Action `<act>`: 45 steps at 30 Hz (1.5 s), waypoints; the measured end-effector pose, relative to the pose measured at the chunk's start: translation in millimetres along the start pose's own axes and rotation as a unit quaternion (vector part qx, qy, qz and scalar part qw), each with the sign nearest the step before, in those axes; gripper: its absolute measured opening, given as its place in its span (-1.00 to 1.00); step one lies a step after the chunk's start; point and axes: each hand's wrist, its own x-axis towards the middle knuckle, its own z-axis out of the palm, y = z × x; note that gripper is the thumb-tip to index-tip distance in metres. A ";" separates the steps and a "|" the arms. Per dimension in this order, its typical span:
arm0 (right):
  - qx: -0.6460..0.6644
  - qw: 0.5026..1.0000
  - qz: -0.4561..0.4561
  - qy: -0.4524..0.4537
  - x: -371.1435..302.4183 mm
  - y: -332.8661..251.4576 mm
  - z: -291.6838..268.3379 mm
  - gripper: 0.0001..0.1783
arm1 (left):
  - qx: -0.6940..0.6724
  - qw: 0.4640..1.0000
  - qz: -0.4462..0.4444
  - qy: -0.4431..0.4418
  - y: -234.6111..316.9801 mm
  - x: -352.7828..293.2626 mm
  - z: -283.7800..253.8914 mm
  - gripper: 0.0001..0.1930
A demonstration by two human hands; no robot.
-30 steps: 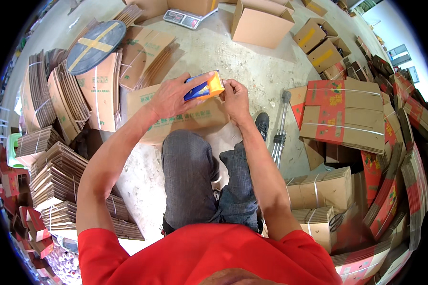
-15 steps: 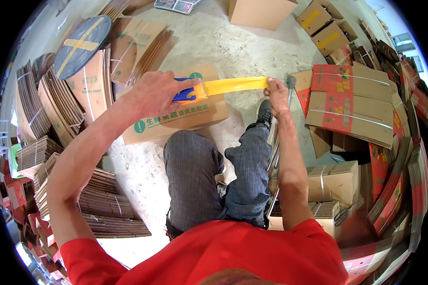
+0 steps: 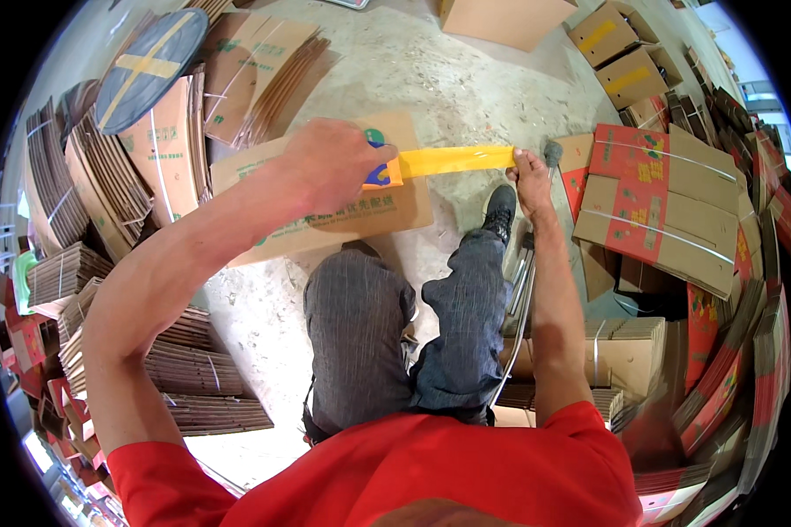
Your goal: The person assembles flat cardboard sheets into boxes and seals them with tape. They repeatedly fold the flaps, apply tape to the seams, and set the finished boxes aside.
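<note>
A strip of yellow packing tape is stretched taut between my two hands. My left hand is closed around a blue and orange tape dispenser, partly hidden by the fingers. At the strip's other end, my right hand pinches the tape between thumb and fingers. Below my left hand, in front of my knees, lies a flat brown cardboard box with green print. The tape is held above its right end and reaches out past it.
Strapped stacks of flattened cartons stand at the left, a round grey lid with tape crossed over it leaning there. Red and brown carton bundles lie at the right. A large box and open boxes stand farther off.
Both hands have shifted slightly right in view, the left one farther over the box, with the tape still taut between them. The left elbow has risen.
</note>
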 end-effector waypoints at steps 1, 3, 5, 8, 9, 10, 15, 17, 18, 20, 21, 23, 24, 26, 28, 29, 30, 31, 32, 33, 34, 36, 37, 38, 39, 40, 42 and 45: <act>0.002 1.000 0.001 -0.002 4.3 11.1 -6.0 -0.76 | 0.014 1.000 -0.003 -0.014 1.4 4.4 -0.5 -0.66; 0.001 1.000 0.014 -0.007 2.9 23.2 -2.1 -0.76 | 0.040 0.998 -0.012 -0.048 3.0 10.9 1.5 -0.70; 0.013 1.000 0.026 -0.012 4.9 36.3 4.6 -0.75 | 0.038 0.997 -0.013 -0.060 3.0 14.4 2.1 -0.73; -0.003 0.999 0.038 -0.018 2.1 62.1 16.9 -0.72 | 0.034 0.997 -0.012 -0.073 3.6 20.4 2.3 -0.75; -0.007 0.999 0.048 -0.013 0.6 71.8 22.2 -0.71 | 0.033 0.996 -0.011 -0.078 2.9 21.8 2.1 -0.75; -0.010 0.998 0.053 -0.012 0.5 80.9 27.9 -0.72 | 0.032 0.997 -0.012 -0.074 1.9 22.3 2.0 -0.75; -0.033 0.996 0.064 -0.052 -5.5 127.1 70.2 -0.74 | 0.014 0.999 -0.001 -0.043 -2.9 19.1 11.8 -0.74; -0.134 0.989 -0.007 -0.062 -11.9 139.1 89.5 -0.71 | -0.015 0.998 -0.021 -0.050 -4.9 17.2 13.6 -0.72; -0.235 0.966 -0.089 -0.067 -15.3 140.5 96.6 -0.68 | -0.032 0.998 -0.029 -0.050 -4.9 17.4 12.6 -0.71; -0.011 0.995 -0.005 -0.100 -15.5 161.4 109.5 -0.65 | -0.050 0.997 -0.029 -0.056 -2.1 22.3 3.7 -0.68; -0.155 0.975 -0.071 -0.143 -15.5 176.7 105.0 -0.69 | -0.056 0.996 -0.021 -0.061 -1.7 24.2 1.7 -0.67; -0.345 0.906 -0.161 -0.186 -4.7 199.0 102.9 -0.69 | -0.061 0.998 0.001 -0.007 -5.1 21.4 7.8 -0.64; -0.330 0.913 -0.160 -0.177 -9.5 203.9 113.8 -0.70 | -0.081 0.997 0.010 0.008 -8.3 22.2 10.2 -0.62; -0.280 0.940 -0.139 -0.138 -14.4 198.9 124.2 -0.70 | -0.060 0.998 0.002 -0.003 -6.3 35.7 -2.1 -0.53; -0.201 0.961 -0.102 -0.161 -15.0 186.2 150.1 -0.67 | -0.034 0.998 -0.045 -0.023 0.8 24.0 -11.5 -0.49; -0.209 0.961 -0.087 -0.161 -14.8 184.8 149.8 -0.67 | -0.024 0.998 -0.045 -0.026 0.6 25.0 -10.0 -0.47; -0.218 0.959 -0.072 -0.164 -13.2 183.1 149.0 -0.67 | -0.015 0.998 -0.049 -0.030 1.7 26.8 -8.7 -0.45; -0.210 0.964 -0.062 -0.153 -18.0 184.1 146.9 -0.68 | -0.007 0.998 -0.039 -0.038 1.1 30.7 -7.3 -0.43; -0.202 0.967 -0.055 -0.146 -20.0 184.4 143.9 -0.68 | -0.008 0.999 -0.027 -0.026 -1.7 35.9 -5.6 -0.45; -0.181 0.972 -0.062 -0.137 -14.5 183.1 136.9 -0.69 | -0.011 1.000 -0.019 -0.013 -5.5 42.0 -3.4 -0.46; -0.143 0.972 -0.070 -0.170 -13.7 183.0 150.9 -0.70 | -0.006 0.998 -0.053 -0.016 -1.1 27.5 -6.4 -0.48; -0.220 0.954 -0.144 -0.142 6.6 212.4 119.9 -0.77 | -0.002 1.000 0.000 -0.013 -11.1 53.3 0.3 -0.51; -0.218 0.957 -0.125 -0.145 13.3 219.3 120.7 -0.77 | 0.003 1.000 -0.006 -0.019 -10.4 53.6 3.0 -0.53; -0.200 0.958 -0.108 -0.173 13.2 224.6 137.5 -0.77 | 0.030 0.999 -0.032 -0.024 -0.4 31.1 3.2 -0.59; -0.191 0.962 -0.087 -0.176 16.4 231.8 142.4 -0.77 | 0.037 0.998 -0.040 -0.033 0.8 25.2 3.7 -0.60; -0.192 0.969 -0.058 -0.144 19.6 242.7 134.2 -0.77 | 0.039 0.999 -0.011 -0.031 -6.8 33.1 9.8 -0.61; -0.185 0.975 -0.021 -0.122 31.7 250.7 132.9 -0.75 | 0.039 0.999 -0.010 -0.037 -6.3 34.1 4.0 -0.62; -0.166 0.986 -0.020 0.000 59.7 219.3 126.3 -0.68 | 0.041 0.998 -0.019 -0.053 -4.3 38.1 2.6 -0.59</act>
